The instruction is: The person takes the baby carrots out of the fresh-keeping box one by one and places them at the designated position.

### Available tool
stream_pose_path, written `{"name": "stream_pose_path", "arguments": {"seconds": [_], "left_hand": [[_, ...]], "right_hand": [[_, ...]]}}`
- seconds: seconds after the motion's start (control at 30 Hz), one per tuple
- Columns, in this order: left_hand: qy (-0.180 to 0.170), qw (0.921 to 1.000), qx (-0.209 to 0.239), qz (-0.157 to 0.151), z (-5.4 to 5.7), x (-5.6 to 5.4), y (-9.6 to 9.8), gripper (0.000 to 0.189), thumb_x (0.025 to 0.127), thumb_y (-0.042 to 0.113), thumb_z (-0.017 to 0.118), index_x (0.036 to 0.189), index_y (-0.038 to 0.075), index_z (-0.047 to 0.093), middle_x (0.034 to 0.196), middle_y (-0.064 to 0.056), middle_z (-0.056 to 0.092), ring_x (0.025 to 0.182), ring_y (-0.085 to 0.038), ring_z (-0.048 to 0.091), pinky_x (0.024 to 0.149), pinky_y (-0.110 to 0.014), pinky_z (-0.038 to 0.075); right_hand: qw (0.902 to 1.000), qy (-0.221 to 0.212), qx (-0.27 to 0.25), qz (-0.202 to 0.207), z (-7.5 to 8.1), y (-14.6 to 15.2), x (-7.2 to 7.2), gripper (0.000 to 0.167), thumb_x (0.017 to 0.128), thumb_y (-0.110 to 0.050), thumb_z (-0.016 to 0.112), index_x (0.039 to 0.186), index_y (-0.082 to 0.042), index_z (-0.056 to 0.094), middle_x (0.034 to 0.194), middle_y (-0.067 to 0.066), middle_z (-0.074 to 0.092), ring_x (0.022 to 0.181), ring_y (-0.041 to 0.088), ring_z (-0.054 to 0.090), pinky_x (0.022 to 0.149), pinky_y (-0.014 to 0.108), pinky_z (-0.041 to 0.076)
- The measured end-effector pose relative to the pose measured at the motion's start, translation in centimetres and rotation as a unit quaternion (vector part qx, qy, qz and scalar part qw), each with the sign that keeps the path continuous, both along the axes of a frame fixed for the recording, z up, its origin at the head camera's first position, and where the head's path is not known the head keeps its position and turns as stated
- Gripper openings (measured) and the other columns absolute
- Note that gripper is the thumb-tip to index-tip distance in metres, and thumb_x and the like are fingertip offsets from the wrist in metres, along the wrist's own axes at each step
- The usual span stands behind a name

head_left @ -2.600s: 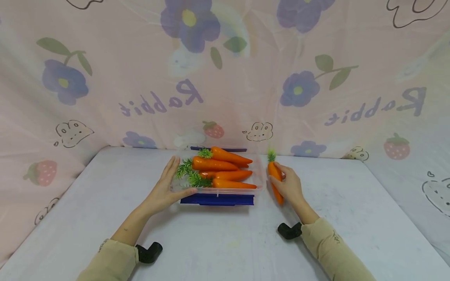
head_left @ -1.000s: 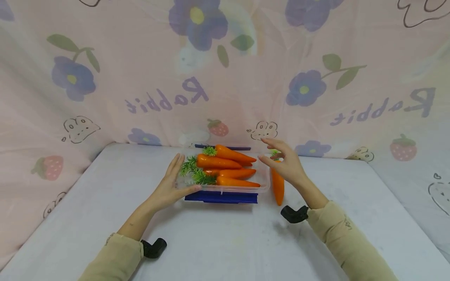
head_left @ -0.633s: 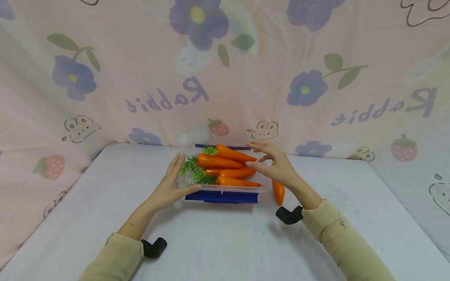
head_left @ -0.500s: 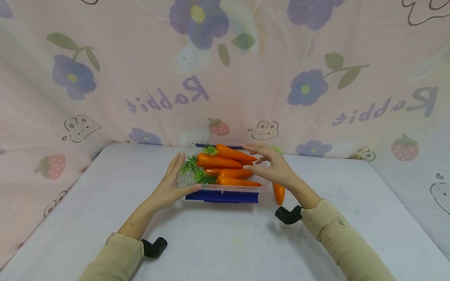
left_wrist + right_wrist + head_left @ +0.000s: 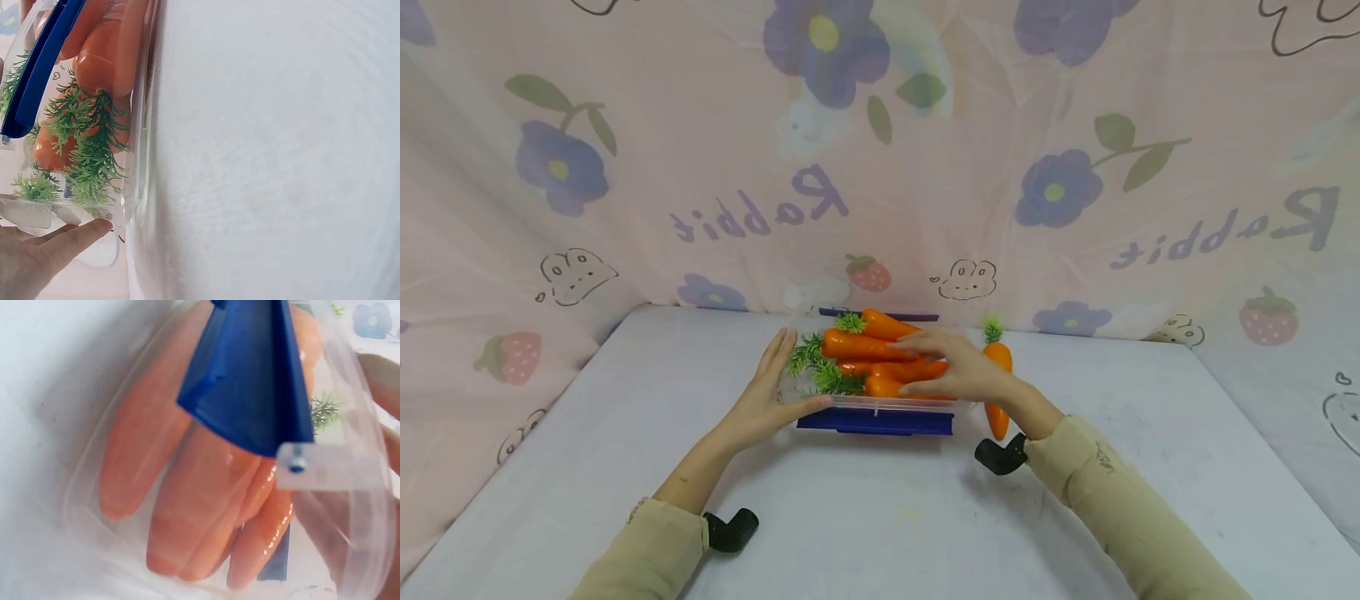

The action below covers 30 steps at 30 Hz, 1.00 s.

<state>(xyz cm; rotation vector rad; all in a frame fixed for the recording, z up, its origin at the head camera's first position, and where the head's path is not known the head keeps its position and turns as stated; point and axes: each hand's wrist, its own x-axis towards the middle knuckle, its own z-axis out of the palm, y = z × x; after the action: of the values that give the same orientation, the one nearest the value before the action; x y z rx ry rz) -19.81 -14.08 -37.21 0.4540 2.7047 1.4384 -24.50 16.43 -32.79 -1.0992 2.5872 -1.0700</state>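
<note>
A clear plastic box (image 5: 880, 403) with blue side clips (image 5: 875, 422) holds several orange carrots (image 5: 859, 344) with green leafy tops. My left hand (image 5: 758, 408) rests against its left end, straight fingers along the end wall and thumb on the front rim; fingers (image 5: 81, 240) touch the wall in the left wrist view. My right hand (image 5: 958, 367) reaches over the right end into the box, thumb and fingers spread above the carrots and hiding their tips. Through the clear wall, the right wrist view shows part of that hand (image 5: 322, 528) beside the carrots.
One carrot (image 5: 997, 358) lies on the white table (image 5: 865, 508) just right of the box, under the right wrist side. A printed curtain (image 5: 895, 192) hangs close behind the box. Black curved pieces (image 5: 732, 530) stick out at both cuffs.
My right hand has let go of the carrot right of the box, then risen and moved left and down over the carrots inside. The left hand stays at the box.
</note>
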Motion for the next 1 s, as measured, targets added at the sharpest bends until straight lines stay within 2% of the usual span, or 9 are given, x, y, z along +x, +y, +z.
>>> {"name": "stream_pose_path", "arguments": {"seconds": [0.2,0.4,0.47,0.67,0.83,0.93,1.0], "left_hand": [[0.003,1.0,-0.002,0.001,-0.1,0.0,0.0,0.107,0.083,0.044,0.073,0.155,0.024,-0.003,0.161,-0.004,-0.012,0.146,-0.044,0.001,0.106,-0.072,0.015],[0.0,1.0,0.001,0.001,-0.1,0.0,0.0,0.107,0.083,0.043,0.073,0.155,0.024,-0.003,0.161,-0.004,-0.012,0.146,-0.044,0.001,0.106,-0.072,0.014],[0.001,1.0,-0.002,0.002,-0.1,0.0,0.0,0.108,0.082,0.044,0.073,0.155,0.025,-0.004,0.161,-0.004,-0.012,0.145,-0.044,0.001,0.106,-0.072,0.015],[-0.003,1.0,-0.001,0.003,-0.2,-0.2,0.0,0.108,0.081,0.047,0.073,0.155,0.028,-0.005,0.161,0.0,-0.013,0.146,-0.042,0.0,0.106,-0.072,0.015],[-0.003,1.0,-0.003,0.003,-0.1,-0.2,0.0,0.109,0.081,0.047,0.073,0.155,0.029,-0.005,0.161,0.0,-0.014,0.146,-0.043,0.001,0.105,-0.073,0.015],[-0.004,1.0,-0.001,0.003,-0.1,-0.1,0.0,0.109,0.081,0.046,0.073,0.155,0.028,-0.004,0.161,-0.001,-0.014,0.146,-0.043,0.0,0.105,-0.073,0.015],[-0.007,1.0,0.0,0.003,0.0,0.0,0.0,0.108,0.081,0.047,0.073,0.155,0.028,-0.005,0.161,-0.001,-0.014,0.146,-0.042,0.0,0.105,-0.073,0.015]], "right_hand": [[0.9985,-0.016,0.051,0.015,-0.1,-0.4,-0.4,0.058,0.082,-0.024,0.076,0.135,-0.012,0.056,0.135,0.006,0.056,0.114,0.024,0.059,0.097,0.043,0.049],[0.9956,-0.02,0.062,0.067,-0.4,-0.9,-1.2,0.06,0.083,-0.02,0.076,0.138,-0.011,0.053,0.14,0.006,0.052,0.117,0.024,0.056,0.1,0.044,0.046],[0.9948,-0.014,0.056,0.084,-0.5,-1.0,-1.4,0.061,0.082,-0.019,0.076,0.138,-0.01,0.052,0.142,0.007,0.049,0.123,0.025,0.051,0.102,0.044,0.044],[0.9908,-0.041,0.033,0.125,-0.7,-1.2,-1.8,0.061,0.083,-0.015,0.075,0.139,-0.01,0.05,0.149,0.008,0.039,0.139,0.027,0.032,0.107,0.046,0.04],[0.9866,-0.036,0.054,0.149,-0.5,-1.3,-2.1,0.055,0.086,-0.017,0.072,0.137,-0.01,0.053,0.143,0.007,0.047,0.128,0.025,0.044,0.101,0.039,0.046],[0.9842,-0.055,0.074,0.151,-0.3,-1.4,-2.0,0.052,0.089,-0.017,0.069,0.138,-0.013,0.053,0.142,0.006,0.048,0.123,0.022,0.049,0.095,0.034,0.05],[0.9826,-0.073,0.075,0.154,-0.4,-1.4,-1.9,0.052,0.09,-0.014,0.067,0.139,-0.013,0.052,0.145,0.009,0.044,0.124,0.024,0.049,0.096,0.034,0.049]]}}
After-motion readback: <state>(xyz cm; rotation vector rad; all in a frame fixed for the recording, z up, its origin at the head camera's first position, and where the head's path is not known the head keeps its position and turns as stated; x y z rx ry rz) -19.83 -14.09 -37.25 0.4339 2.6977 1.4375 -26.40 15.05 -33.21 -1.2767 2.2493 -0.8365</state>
